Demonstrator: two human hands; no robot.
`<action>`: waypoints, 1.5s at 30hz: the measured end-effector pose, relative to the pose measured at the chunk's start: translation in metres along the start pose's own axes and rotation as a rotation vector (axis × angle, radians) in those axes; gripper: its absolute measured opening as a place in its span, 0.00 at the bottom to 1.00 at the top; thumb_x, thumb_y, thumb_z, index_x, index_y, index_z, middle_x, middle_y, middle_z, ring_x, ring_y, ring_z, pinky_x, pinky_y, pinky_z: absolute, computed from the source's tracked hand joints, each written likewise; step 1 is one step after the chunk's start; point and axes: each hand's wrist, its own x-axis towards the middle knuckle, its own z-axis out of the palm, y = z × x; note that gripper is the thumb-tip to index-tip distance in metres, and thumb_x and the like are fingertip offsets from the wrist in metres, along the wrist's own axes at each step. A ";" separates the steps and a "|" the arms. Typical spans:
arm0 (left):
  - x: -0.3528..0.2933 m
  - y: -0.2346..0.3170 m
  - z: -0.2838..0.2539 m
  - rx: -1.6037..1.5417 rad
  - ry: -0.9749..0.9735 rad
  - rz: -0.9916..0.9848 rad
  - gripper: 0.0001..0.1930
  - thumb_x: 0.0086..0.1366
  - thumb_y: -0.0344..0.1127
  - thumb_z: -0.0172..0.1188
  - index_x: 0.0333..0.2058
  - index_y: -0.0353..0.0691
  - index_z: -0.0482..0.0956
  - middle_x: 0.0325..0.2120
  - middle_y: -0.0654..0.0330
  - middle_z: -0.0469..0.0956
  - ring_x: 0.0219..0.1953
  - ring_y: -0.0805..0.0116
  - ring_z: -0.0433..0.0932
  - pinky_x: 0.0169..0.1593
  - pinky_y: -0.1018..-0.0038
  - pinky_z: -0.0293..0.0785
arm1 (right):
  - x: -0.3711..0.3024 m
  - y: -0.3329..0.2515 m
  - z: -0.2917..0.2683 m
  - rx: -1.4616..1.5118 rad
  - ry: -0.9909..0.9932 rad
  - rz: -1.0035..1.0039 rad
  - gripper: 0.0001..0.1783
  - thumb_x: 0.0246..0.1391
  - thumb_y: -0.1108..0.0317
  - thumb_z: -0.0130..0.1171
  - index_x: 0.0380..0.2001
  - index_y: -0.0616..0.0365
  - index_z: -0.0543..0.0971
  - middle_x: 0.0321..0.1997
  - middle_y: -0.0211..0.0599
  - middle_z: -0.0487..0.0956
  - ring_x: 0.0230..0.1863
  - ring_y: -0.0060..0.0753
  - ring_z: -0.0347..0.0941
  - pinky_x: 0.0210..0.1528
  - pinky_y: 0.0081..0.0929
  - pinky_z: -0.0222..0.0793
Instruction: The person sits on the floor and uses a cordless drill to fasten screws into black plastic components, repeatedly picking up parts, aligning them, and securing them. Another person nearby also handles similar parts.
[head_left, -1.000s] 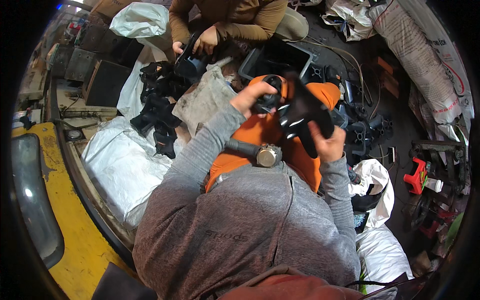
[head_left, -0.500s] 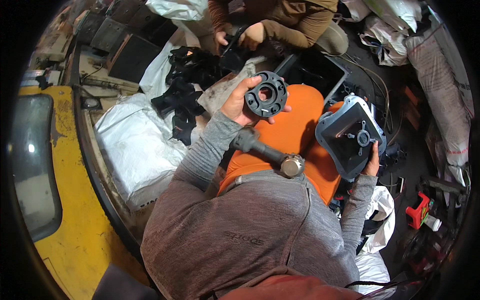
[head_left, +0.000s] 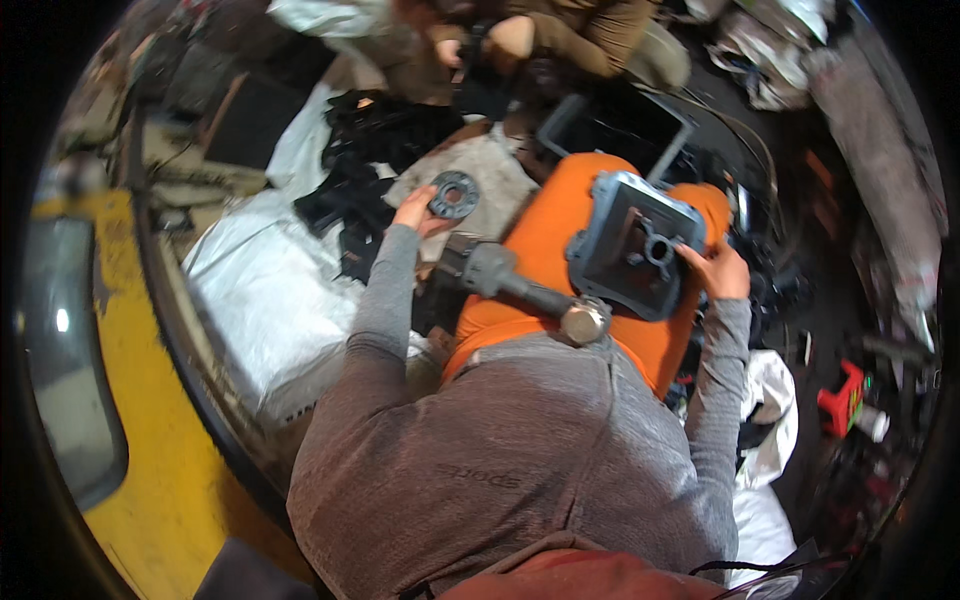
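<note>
My left hand (head_left: 412,212) is closed on the edge of a dark round disc (head_left: 470,190) with a large centre hole, out over a pale cloth. My right hand (head_left: 722,270) grips the right side of a squarish grey-blue plastic housing (head_left: 612,275). Its deep dark hollow faces up, with a small ring on arms inside. The housing rests over my orange-clad thighs (head_left: 535,232). Between the two hands, a heavy grey tool (head_left: 540,294) with a round metal end lies across my lap, touched by neither hand.
A dark open bin (head_left: 610,130) stands beyond my knees. Across from me a person in brown sleeves (head_left: 590,35) handles something dark. Black parts (head_left: 360,190) and a white sack (head_left: 265,290) lie left, beside a yellow panel (head_left: 150,420). A red tool (head_left: 842,400) lies right.
My left hand has moved left and away from my lap with the disc. My right hand has brought the housing leftward onto my thighs.
</note>
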 end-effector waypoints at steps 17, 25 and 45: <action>-0.090 0.108 0.180 0.948 -0.304 0.770 0.21 0.69 0.36 0.59 0.57 0.33 0.74 0.51 0.51 0.79 0.53 0.68 0.77 0.56 0.72 0.71 | -0.108 0.128 0.093 2.619 -0.101 -0.069 0.28 0.65 0.70 0.51 0.67 0.58 0.61 0.43 0.28 0.78 0.39 0.19 0.75 0.27 0.13 0.68; -0.235 0.082 0.346 0.871 -0.939 1.239 0.17 0.59 0.29 0.64 0.48 0.36 0.81 0.44 0.53 0.81 0.46 0.57 0.80 0.52 0.67 0.74 | -0.090 0.059 0.026 2.673 -0.235 -0.312 0.28 0.58 0.83 0.48 0.63 0.57 0.68 0.61 0.41 0.73 0.59 0.31 0.74 0.37 0.20 0.79; -0.245 0.027 0.369 1.077 -1.075 0.933 0.31 0.63 0.34 0.64 0.63 0.38 0.65 0.52 0.55 0.75 0.53 0.65 0.75 0.52 0.69 0.74 | -0.099 0.028 0.050 2.803 -0.231 -0.053 0.26 0.62 0.74 0.45 0.64 0.64 0.64 0.49 0.38 0.78 0.47 0.33 0.80 0.39 0.25 0.82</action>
